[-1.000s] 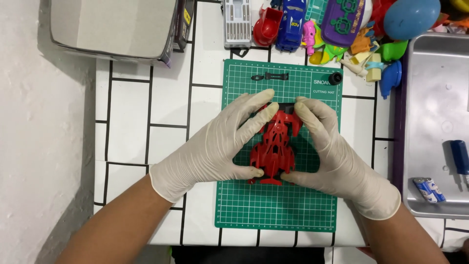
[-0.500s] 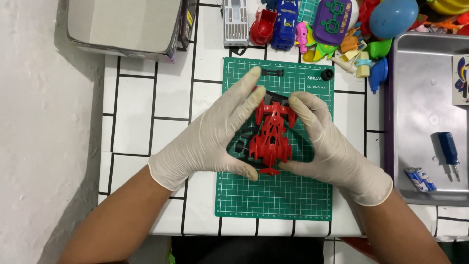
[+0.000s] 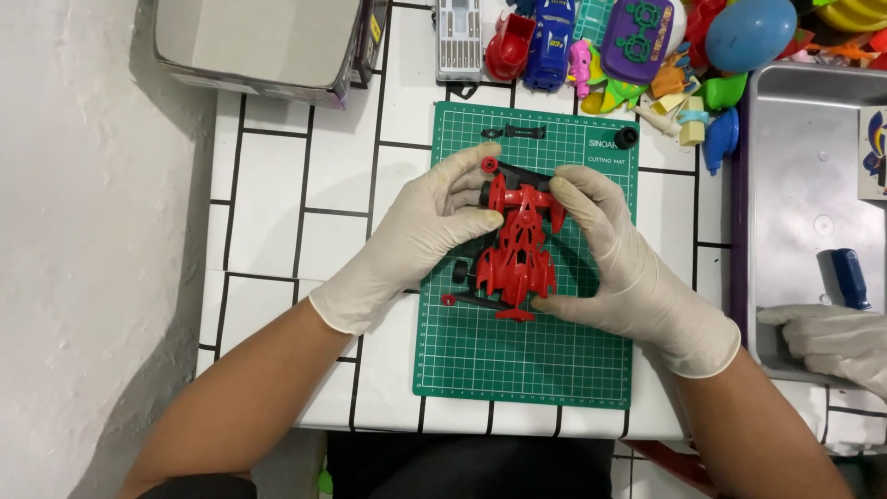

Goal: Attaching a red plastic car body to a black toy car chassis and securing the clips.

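Two gloved hands held a red toy car

The left hand [image 3: 420, 240] and right hand [image 3: 621, 268] gripped the red toy car [image 3: 517, 249] from both sides, over the green mat [image 3: 527, 360] in the middle.

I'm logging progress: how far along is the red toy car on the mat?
The red body shell already sits over the black chassis. Left hand and right hand grip it from both sides. A black rod and small black wheel lie loose on the green mat.
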